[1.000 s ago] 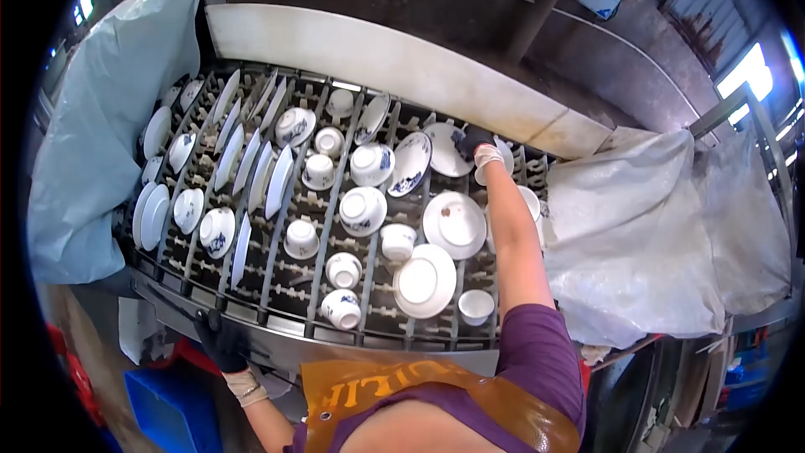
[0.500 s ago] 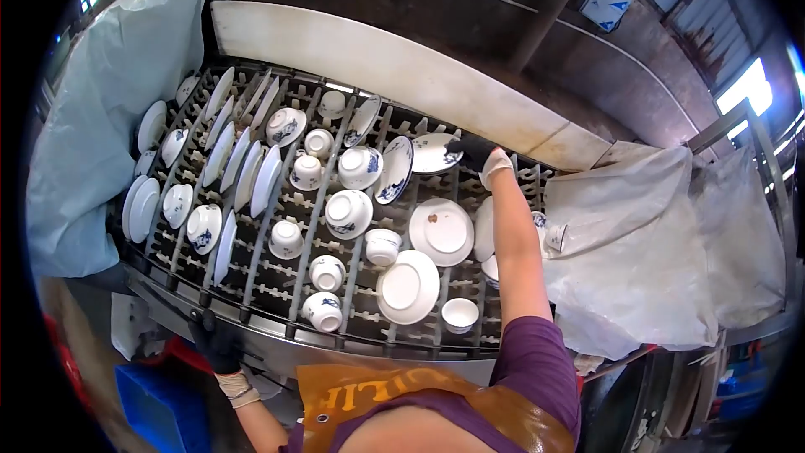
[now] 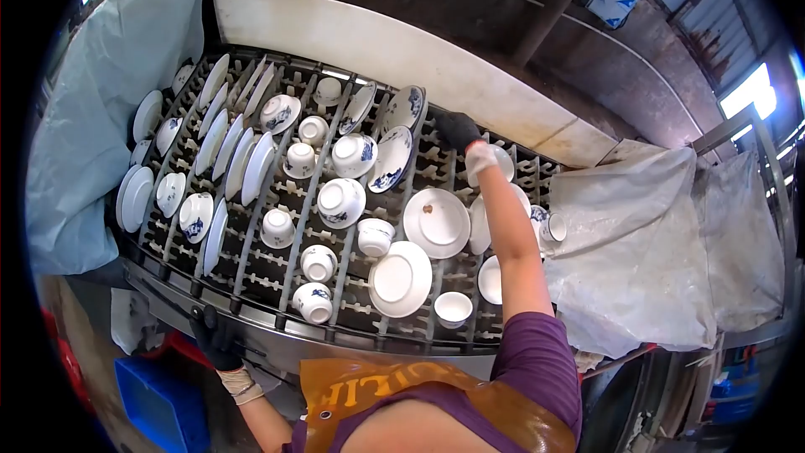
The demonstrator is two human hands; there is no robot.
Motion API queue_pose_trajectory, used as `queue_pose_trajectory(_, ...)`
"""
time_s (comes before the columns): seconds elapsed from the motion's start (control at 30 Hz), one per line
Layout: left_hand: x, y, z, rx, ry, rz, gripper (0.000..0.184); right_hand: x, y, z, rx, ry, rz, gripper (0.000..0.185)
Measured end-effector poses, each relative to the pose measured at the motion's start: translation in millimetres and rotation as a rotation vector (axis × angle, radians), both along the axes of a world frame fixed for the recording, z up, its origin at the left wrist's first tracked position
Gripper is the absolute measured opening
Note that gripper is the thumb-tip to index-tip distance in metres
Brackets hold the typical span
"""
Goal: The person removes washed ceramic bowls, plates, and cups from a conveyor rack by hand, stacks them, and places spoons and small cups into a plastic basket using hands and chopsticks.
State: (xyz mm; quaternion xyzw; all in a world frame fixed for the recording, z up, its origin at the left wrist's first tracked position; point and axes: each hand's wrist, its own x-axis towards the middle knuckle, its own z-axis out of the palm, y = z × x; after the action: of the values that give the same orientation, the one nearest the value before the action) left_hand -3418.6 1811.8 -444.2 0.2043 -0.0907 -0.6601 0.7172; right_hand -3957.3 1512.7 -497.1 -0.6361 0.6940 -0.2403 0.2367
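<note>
My right hand, in a black glove, is stretched over the back of the dish rack. Its fingers look extended and hold nothing; a small gap parts them from a blue-patterned plate that leans upright. In front of that plate tilts another blue-rimmed plate. Beneath my right forearm, several white dishes are partly hidden. My left hand, also black-gloved, is at the rack's front metal edge with fingers stretched toward it, holding no dish.
Upturned bowls and cups sit across the rack's middle, with upright plates in rows at left. Plastic sheets hang at the left and right. A pale board borders the back. A blue bin stands below left.
The plate in my right hand has gone from lying tilted to standing upright behind the blue-rimmed plate, and the hand has let go. The dishes have shifted slightly left in view. My left hand stays put.
</note>
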Motion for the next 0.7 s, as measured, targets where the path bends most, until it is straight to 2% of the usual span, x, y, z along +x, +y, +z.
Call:
queue_pose_trajectory(0.07, 0.6, 1.3, -5.1, 0.027, 0.024, 0.045, 0.032, -1.9, 50.4, 6.8, -0.171, 0.226, -0.188, 0.054)
queue_pose_trajectory(0.1, 14.5, 0.3, -22.5, -0.108, -0.049, -0.124, 0.03, -8.0, 69.9, 4.9, -0.248, 0.38, -0.266, 0.06)
queue_pose_trajectory(0.13, 13.1, -2.0, -24.1, -0.244, -0.12, -0.294, 0.029, -11.3, 81.2, -6.2, -0.431, 0.635, -0.371, 0.06)
queue_pose_trajectory(0.17, 10.1, 1.6, -23.9, -0.238, -0.117, -0.305, 0.029, -21.6, 85.8, -11.1, 0.11, 0.524, -0.457, 0.059)
queue_pose_trajectory(0.23, 1.3, 6.5, -16.9, -0.075, 0.046, -0.077, 0.029, -42.4, 91.3, -11.2, 0.185, 0.563, -0.2, 0.052)
queue_pose_trajectory(0.27, 2.4, 6.6, -19.0, -0.075, 0.045, -0.089, 0.029, -77.3, 72.4, -74.3, -0.105, 0.738, -0.231, 0.034)
queue_pose_trajectory(0.3, 5.9, 6.9, -24.6, -0.109, 0.06, -0.127, 0.03, -78.8, 75.6, -51.7, -0.018, 0.488, -0.277, 0.028)
queue_pose_trajectory(0.37, 15.2, 5.7, -36.0, -0.138, 0.07, -0.154, 0.03, -87.2, 67.0, -24.3, -0.068, 0.269, -0.352, 0.029)
queue_pose_trajectory(0.4, 21.5, 4.5, -43.5, -0.192, 0.011, -0.261, 0.03, -107.7, 55.4, -41.2, -0.246, 0.085, -0.246, 0.031)
queue_pose_trajectory(0.43, 23.6, 6.5, -46.5, -0.24, -0.046, -0.371, 0.03, -114.4, 45.2, -47.9, -0.263, -0.251, -0.222, 0.036)
queue_pose_trajectory(0.5, -12.5, 13.6, -16.7, -0.003, 0.016, -0.067, 0.033, -74.9, 57.3, -8.4, -0.092, -0.556, -0.488, 0.033)
queue_pose_trajectory(0.57, -7.3, 9.1, -25.6, -0.21, -0.046, -0.335, 0.034, -78.2, 60.2, -19.8, -0.072, 0.691, 0.268, 0.03)
queue_pose_trajectory(0.6, -11.7, 9.8, -23.3, -0.203, -0.033, -0.334, 0.034, -96.3, 35.5, -93.3, -0.012, 0.567, 0.175, 0.029)
queue_pose_trajectory(0.63, -10.7, 11.6, -27.6, -0.201, -0.029, -0.32, 0.034, -62.7, 65.1, -52.7, 0.041, 0.736, 0.47, 0.031)
queue_pose_trajectory(0.67, -5.5, 14.1, -34.7, -0.161, -0.015, -0.258, 0.034, -31.6, 100.4, -9.8, 0.363, -0.175, 0.216, 0.045)
queue_pose_trajectory(0.7, -3.7, 17.1, -38.7, -0.118, 0.001, -0.196, 0.033, -28.8, 97.7, -57.3, 0.336, 0.042, 0.326, 0.063)
